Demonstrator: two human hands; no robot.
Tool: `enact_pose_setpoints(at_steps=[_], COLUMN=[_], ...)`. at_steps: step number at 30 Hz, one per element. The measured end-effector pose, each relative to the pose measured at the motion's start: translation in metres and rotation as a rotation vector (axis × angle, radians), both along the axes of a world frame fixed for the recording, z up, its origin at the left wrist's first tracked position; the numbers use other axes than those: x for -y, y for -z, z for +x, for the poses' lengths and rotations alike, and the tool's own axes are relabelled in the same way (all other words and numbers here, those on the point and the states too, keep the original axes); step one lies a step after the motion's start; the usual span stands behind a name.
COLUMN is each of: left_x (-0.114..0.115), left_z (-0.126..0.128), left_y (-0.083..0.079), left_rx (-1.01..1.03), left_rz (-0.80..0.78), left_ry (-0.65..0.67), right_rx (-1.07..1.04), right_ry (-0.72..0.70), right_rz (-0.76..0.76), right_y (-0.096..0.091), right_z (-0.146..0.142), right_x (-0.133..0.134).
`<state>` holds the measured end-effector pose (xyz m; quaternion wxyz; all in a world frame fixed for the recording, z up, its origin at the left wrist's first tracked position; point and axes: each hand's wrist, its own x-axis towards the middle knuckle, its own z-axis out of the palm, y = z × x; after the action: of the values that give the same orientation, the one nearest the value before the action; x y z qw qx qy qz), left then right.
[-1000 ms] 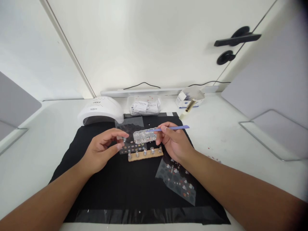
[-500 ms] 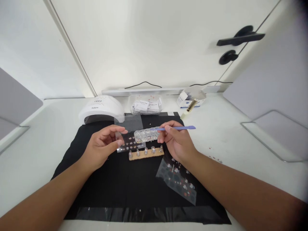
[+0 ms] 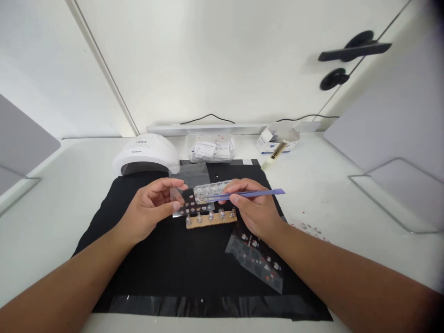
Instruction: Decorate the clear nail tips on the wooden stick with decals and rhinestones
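My right hand [image 3: 253, 208] pinches a thin purple stick [image 3: 263, 193], whose left end lies over a clear compartment box of small gems [image 3: 211, 190] on the black mat [image 3: 173, 263]. My left hand [image 3: 149, 208] hovers just left of that box, fingers curled, thumb and forefinger pinched on the edge of a clear plastic sheet [image 3: 189, 178] with small stickers. In front of the box lies a tan strip holding several small clear nail tips [image 3: 211, 218].
A white nail lamp [image 3: 145, 155] stands at the mat's back left. Behind the mat are a clear bag of white packets [image 3: 210, 150] and a small open blue-and-white box [image 3: 277, 141]. Another sticker sheet [image 3: 256, 261] lies under my right wrist. Metal-framed panels stand at both sides.
My right hand has dropped and tilted the purple stick down over the gem box. My left hand has shifted slightly right, closer to the box.
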<state>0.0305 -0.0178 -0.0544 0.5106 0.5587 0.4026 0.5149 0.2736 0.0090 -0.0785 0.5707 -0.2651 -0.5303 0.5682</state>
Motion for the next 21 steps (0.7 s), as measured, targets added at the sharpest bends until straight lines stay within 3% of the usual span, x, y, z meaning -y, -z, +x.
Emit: enact_pose_setpoints(at_steps=[21], left_x=[0.0001], left_z=[0.0008], left_y=[0.0010], left_rx=[0.002], left_rz=[0.045], left_ry=[0.085], right_rx=[0.207], right_ry=[0.110], right_rz=[0.359], right_y=[0.0034], right_z=[0.0051], right_x=[-0.0035])
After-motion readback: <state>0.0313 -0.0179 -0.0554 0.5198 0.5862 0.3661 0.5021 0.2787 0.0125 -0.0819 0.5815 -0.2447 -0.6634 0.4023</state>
